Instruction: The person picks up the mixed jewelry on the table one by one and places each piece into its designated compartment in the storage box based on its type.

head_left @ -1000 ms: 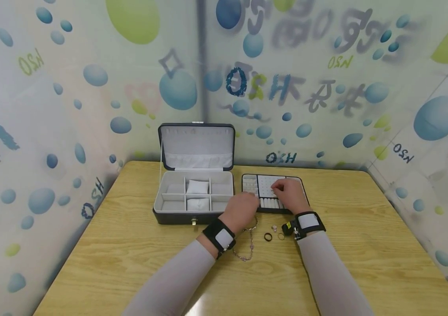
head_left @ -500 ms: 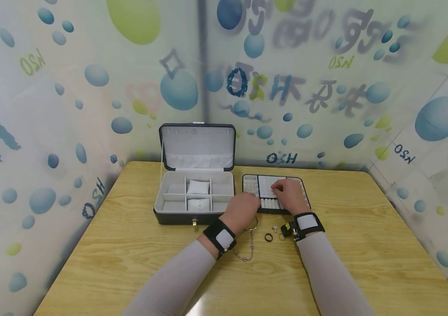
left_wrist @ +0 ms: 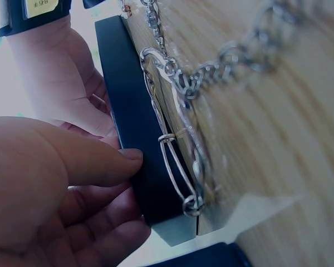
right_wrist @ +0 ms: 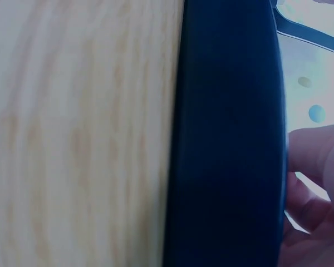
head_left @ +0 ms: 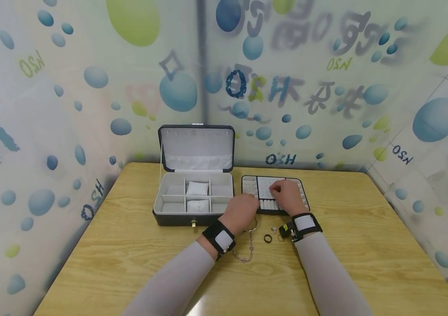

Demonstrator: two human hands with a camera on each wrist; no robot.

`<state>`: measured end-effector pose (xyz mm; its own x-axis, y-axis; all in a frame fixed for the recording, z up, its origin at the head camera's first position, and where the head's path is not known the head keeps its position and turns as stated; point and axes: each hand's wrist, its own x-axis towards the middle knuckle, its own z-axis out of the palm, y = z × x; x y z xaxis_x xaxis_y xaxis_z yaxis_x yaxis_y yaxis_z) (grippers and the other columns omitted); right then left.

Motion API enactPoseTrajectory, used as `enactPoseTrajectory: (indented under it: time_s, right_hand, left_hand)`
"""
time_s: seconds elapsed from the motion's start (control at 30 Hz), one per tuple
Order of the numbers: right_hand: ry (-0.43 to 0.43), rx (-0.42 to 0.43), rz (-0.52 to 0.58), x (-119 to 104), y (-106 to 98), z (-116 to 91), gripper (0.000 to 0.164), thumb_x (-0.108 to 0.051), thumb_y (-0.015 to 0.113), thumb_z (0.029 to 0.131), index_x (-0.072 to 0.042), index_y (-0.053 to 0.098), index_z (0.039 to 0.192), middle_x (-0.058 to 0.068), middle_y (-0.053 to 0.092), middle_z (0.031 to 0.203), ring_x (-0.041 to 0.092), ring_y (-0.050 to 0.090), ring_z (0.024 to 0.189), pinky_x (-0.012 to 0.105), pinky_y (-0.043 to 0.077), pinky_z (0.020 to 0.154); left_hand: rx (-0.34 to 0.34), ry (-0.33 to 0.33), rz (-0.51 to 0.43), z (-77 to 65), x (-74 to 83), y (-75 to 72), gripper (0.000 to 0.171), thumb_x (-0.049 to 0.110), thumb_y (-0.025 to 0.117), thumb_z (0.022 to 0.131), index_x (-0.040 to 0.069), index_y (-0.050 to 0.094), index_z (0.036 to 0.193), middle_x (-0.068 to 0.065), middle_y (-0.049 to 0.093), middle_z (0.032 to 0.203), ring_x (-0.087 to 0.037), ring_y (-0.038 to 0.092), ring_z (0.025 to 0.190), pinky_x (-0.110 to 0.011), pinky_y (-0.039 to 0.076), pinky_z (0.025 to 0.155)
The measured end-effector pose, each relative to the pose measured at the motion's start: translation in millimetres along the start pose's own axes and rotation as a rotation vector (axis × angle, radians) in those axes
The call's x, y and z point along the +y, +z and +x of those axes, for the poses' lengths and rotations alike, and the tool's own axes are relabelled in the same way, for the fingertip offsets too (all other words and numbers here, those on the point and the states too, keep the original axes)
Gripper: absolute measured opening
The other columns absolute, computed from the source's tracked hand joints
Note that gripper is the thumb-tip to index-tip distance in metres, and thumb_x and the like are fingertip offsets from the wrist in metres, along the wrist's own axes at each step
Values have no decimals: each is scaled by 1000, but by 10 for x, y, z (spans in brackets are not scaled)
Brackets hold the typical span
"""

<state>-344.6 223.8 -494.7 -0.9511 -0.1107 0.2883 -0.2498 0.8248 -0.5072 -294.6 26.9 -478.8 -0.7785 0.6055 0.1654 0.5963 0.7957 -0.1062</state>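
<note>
A shallow dark jewelry tray point(head_left: 249, 184) lies right of the box. My left hand point(head_left: 241, 211) holds its near left corner; the left wrist view shows the thumb point(left_wrist: 131, 156) on the tray's dark side, fingers curled beside it. Over the white dotted panel point(head_left: 264, 186) my right hand point(head_left: 289, 196) has thumb and forefinger together. Anything between those fingertips is too small or hidden to make out. Beside the tray lie a silver bangle point(left_wrist: 166, 137) and a chain point(head_left: 243, 260). A black ring point(head_left: 268, 238), a thin ring point(head_left: 281, 238) and small jewelry pieces point(head_left: 273, 229) lie between the forearms.
An open jewelry box point(head_left: 173, 220) with compartments and white cushions point(head_left: 197, 188) stands left of the tray, its lid point(head_left: 197, 147) upright. The wooden table point(head_left: 101, 263) meets patterned walls behind and at both sides.
My right wrist has shifted slightly left, and its camera now partly covers the thin ring. The left hand stays at the tray's corner.
</note>
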Motion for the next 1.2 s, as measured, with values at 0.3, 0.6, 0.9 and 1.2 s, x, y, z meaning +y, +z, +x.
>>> enactPoseTrajectory:
  time_s: [0.3, 0.6, 0.9, 1.2]
  right_hand:
    - [-5, 6, -2, -5, 10, -12, 12, -6, 71, 98, -2, 82, 101, 16, 81, 102, 32, 75, 95, 51, 60, 86]
    - [17, -9, -3, -25, 1, -11, 13, -7, 71, 98, -2, 83, 101, 15, 81, 100, 30, 73, 92, 50, 60, 84]
    - [33, -23, -9, -46, 3, 4, 14, -9, 70, 98, -2, 83, 102, 14, 80, 98, 28, 71, 89, 48, 59, 83]
    - [34, -25, -23, -31, 19, 0, 15, -9, 70, 99, -3, 82, 104, 12, 77, 92, 24, 65, 80, 43, 55, 77]
  left_hand:
    - [-4, -1, 16, 4, 4, 24, 13, 13, 69, 102, 20, 79, 98, 4, 74, 91, -13, 69, 84, -30, 59, 69]
    - [-8, -3, 12, 11, 6, 22, 12, 13, 70, 101, 19, 79, 97, 2, 74, 90, -15, 69, 83, -31, 59, 69]
    - [0, 3, 11, -4, -2, 10, 11, 13, 71, 100, 20, 79, 96, 2, 74, 90, -15, 69, 83, -31, 59, 70]
    - [-7, -4, 2, -3, 2, 12, 10, 13, 72, 99, 19, 79, 95, 2, 74, 89, -15, 69, 83, -32, 60, 68]
